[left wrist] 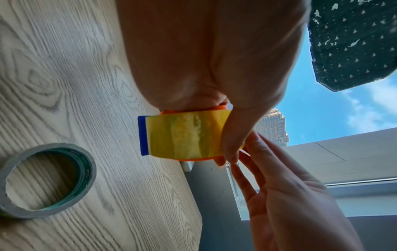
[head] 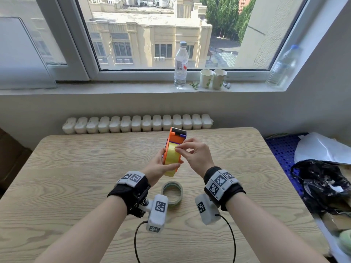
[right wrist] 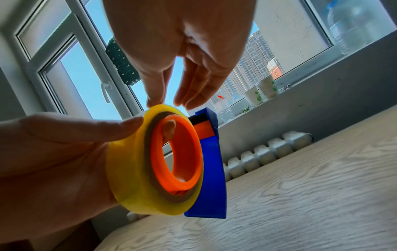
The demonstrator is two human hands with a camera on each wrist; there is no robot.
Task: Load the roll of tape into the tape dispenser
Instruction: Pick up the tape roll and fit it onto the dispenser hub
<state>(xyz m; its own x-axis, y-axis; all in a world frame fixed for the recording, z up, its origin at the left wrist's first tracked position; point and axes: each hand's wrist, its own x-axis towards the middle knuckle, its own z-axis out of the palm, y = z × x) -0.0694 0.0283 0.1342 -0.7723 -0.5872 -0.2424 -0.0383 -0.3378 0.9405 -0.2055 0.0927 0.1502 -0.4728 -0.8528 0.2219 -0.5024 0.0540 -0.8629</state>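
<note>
Left hand (head: 159, 168) grips the tape dispenser (head: 175, 137) held above the table (head: 76, 168), yellow tape roll (head: 171, 158) seated on its hub. Right hand (head: 195, 154) fingertips (right wrist: 153, 101) touch the roll at 12 o'clock; a pinch can't be confirmed. Spare roll (head: 172, 193) at 6 o'clock, partly hidden.

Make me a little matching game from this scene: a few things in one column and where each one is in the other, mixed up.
Things:
1. yellow tape roll
2. empty tape ring
3. paper cups
4. tape dispenser

Places:
A. lying flat on the table
B. standing on the windowsill
C. held up by the left hand
D. sitting on the dispenser's orange hub

Pairs: 1-D, 2-A, 3-B, 4-C
</note>
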